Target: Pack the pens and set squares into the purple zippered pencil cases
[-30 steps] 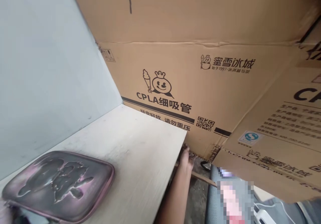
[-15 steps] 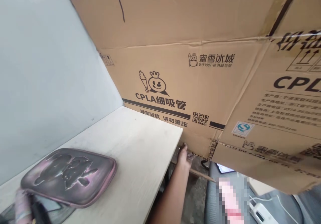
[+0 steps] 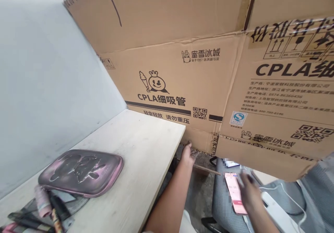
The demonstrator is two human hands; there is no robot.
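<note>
My left hand reaches down past the table's corner to the torn lower edge of a big printed cardboard box. Its fingers curl on that edge, with the tips partly hidden. My right hand lies low at the right with its fingers stretched out, a little blurred. They rest beside and on a pink phone, which lies on a grey mesh chair seat. A second cardboard panel hangs over the chair.
A pale wooden table stands against a grey wall. A pink and dark pouch and several pens lie on the table. A white power strip with a cable lies on the chair at the right.
My right hand has come into view and now rests at the pink phone. The right cardboard panel sits higher and shows more print. My left hand stays at the box's lower edge.
</note>
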